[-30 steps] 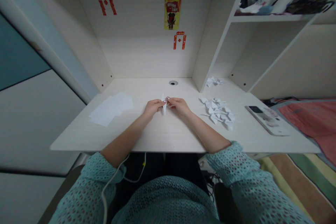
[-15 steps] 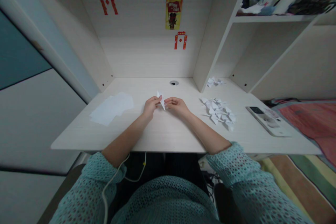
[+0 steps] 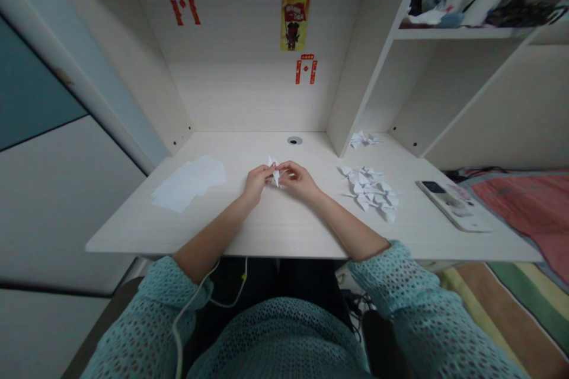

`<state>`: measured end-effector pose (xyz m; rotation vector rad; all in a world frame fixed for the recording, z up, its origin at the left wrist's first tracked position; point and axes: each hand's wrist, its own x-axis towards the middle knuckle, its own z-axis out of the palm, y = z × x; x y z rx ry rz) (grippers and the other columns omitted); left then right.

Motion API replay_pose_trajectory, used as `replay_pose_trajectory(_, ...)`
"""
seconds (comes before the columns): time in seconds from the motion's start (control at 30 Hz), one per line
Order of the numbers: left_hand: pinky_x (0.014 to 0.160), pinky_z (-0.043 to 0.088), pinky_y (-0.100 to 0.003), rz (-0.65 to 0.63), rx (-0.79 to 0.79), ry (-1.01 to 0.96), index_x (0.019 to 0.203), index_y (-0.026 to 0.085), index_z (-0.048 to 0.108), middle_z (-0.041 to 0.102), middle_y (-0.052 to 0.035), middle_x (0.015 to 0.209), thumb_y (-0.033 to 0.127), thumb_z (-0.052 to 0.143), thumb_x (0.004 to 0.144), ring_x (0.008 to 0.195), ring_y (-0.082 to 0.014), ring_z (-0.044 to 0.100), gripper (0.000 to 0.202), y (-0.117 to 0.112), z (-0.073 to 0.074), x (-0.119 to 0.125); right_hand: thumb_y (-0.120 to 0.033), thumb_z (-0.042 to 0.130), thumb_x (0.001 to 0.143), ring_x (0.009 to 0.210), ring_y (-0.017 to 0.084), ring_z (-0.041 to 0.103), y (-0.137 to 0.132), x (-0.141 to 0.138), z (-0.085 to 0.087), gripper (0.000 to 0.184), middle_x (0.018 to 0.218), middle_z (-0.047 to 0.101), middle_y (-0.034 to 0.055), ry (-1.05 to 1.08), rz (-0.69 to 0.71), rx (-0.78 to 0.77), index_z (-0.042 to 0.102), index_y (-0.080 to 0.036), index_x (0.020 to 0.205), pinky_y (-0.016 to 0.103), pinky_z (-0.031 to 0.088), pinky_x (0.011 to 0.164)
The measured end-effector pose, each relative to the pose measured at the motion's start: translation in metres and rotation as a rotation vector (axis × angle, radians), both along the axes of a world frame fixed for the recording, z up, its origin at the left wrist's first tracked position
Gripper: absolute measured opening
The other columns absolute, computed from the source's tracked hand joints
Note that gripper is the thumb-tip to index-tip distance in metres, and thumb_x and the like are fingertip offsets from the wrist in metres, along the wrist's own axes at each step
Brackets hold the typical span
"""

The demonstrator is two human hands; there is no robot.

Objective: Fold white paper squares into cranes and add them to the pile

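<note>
Between my two hands, just above the desk [image 3: 284, 225], is a small piece of folded white paper [image 3: 276, 178] with pointed ends. My left hand [image 3: 256, 181] pinches its left side between thumb and fingers. From the other side my right hand [image 3: 297, 178] grips it, thumb and fingertips closed at its upper right edge. Fingers cover part of the folds. Off to the right lies a loose pile of folded white paper pieces [image 3: 371, 189], and on the left several flat white paper sheets [image 3: 191, 180] overlap one another.
More folded paper [image 3: 364, 140] sits behind the upright divider [image 3: 355, 71]. A long white device with a dark panel [image 3: 451, 204] lies on the right of the desk. A white cable [image 3: 178, 331] hangs over my left sleeve. A cable hole [image 3: 294, 140] is at the back.
My right hand has moved slightly up and left, its fingers now closed on the paper's top edge. The folded paper has turned a little and its shape looks more spread.
</note>
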<state>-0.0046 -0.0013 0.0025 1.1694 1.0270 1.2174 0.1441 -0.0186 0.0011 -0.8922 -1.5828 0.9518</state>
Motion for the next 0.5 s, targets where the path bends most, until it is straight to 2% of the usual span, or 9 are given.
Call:
replay_pose_trajectory(0.13, 0.059, 0.041, -0.025, -0.021, -0.048, -0.007, 0.073, 0.015, 0.063, 0.064, -0.0072, 0.075, 0.058, 0.065, 0.062, 0.066, -0.0149, 0.057, 0.044, 0.001, 0.001, 0.002, -0.031, 0.067, 0.066, 0.072, 0.013, 0.056, 0.002, 0.001, -0.002, 0.025, 0.086, 0.063, 0.0014, -0.072, -0.073, 0.031, 0.063, -0.021, 0.089, 0.026, 0.042, 0.067)
replay_pose_trajectory(0.23, 0.059, 0.04, -0.025, -0.02, -0.046, 0.009, 0.074, 0.015, 0.065, 0.065, -0.0082, 0.076, 0.061, 0.064, 0.061, 0.066, -0.015, 0.057, 0.048, 0.0, 0.003, 0.002, -0.031, 0.063, 0.071, 0.073, 0.014, 0.056, 0.0, 0.0, -0.001, 0.021, 0.087, 0.064, 0.0017, -0.132, -0.102, 0.086, 0.062, -0.021, 0.091, 0.026, 0.042, 0.068)
replay_pose_trajectory(0.37, 0.061, 0.04, -0.024, 0.0, 0.025, 0.071, 0.068, 0.015, 0.065, 0.064, -0.0052, 0.07, 0.059, 0.065, 0.062, 0.066, -0.0143, 0.056, 0.044, -0.002, 0.005, 0.002, -0.029, 0.059, 0.076, 0.076, 0.016, 0.055, -0.011, 0.0, 0.006, 0.019, 0.086, 0.063, 0.0027, -0.312, -0.212, 0.274, 0.06, -0.021, 0.093, 0.028, 0.041, 0.072)
replay_pose_trajectory(0.5, 0.059, 0.038, -0.024, 0.027, 0.118, 0.169, 0.061, 0.015, 0.066, 0.061, -0.0023, 0.062, 0.057, 0.064, 0.064, 0.064, -0.0139, 0.053, 0.042, -0.004, 0.006, 0.003, -0.036, 0.056, 0.081, 0.083, 0.019, 0.055, -0.016, 0.007, 0.013, 0.022, 0.086, 0.063, 0.006, -0.528, -0.319, 0.461, 0.062, -0.02, 0.095, 0.031, 0.039, 0.076)
